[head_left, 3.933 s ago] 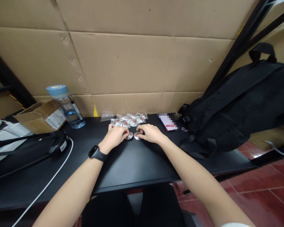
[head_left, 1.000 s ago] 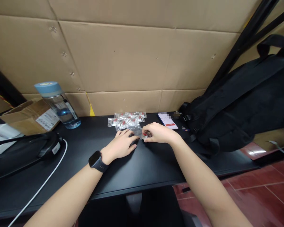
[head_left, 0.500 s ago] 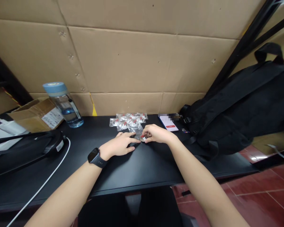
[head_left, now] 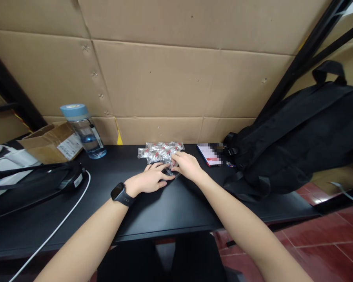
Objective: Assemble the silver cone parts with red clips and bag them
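Note:
My left hand (head_left: 149, 179), with a dark smartwatch on its wrist, lies on the table with fingers stretched out. Its fingertips rest on the near-left part of a clear plastic bag (head_left: 176, 175). Fingers bent and pinched, my right hand (head_left: 187, 164) is at the bag's right side. A small round silver piece with red on it is in that pinch, mostly covered by the fingers. Just beyond both hands, several clear packets (head_left: 155, 156) lie grouped together, each with a silver and red piece inside.
A blue-lidded water bottle (head_left: 90, 137) and an open cardboard box (head_left: 48, 143) stand left. Nearer is a black case (head_left: 47, 184) with a white cable (head_left: 63, 220). Right are a phone (head_left: 207, 154) and a black backpack (head_left: 297, 137). A cardboard wall (head_left: 170, 78) closes the back.
My right hand has moved slightly left and away from me with the silver piece, over the clear bag. My left hand stays nearly still. The view has shifted a little.

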`<state>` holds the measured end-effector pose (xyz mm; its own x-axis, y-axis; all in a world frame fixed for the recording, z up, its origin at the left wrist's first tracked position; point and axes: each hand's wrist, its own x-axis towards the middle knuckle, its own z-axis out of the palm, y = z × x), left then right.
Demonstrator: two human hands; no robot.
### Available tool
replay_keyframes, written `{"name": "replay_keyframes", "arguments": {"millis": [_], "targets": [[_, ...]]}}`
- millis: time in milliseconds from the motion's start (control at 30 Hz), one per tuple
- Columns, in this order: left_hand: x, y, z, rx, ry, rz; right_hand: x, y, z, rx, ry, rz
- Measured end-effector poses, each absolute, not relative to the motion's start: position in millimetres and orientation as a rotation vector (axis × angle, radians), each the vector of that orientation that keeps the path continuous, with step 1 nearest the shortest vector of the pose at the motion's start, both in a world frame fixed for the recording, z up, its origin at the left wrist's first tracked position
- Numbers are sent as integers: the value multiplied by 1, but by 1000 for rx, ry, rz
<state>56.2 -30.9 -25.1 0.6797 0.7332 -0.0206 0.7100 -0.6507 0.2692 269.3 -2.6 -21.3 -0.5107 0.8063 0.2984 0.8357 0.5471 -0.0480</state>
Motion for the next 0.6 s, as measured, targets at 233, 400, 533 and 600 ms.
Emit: {"name": "replay_keyframes", "arguments": {"millis": [233, 400, 533, 600], "targets": [[53, -29, -20, 2628, 1173, 56, 262, 4, -31, -1521, -2399, -289], [52, -27, -18, 2691, 1133, 180, 272, 6, -28, -1357, -2525, 12], [53, -27, -20, 2699, 1184, 351, 289, 8, -26, -1123, -2602, 342], [54, -26, -25, 2712, 1231, 400, 297, 10, -26, -1012, -2643, 447]]}}
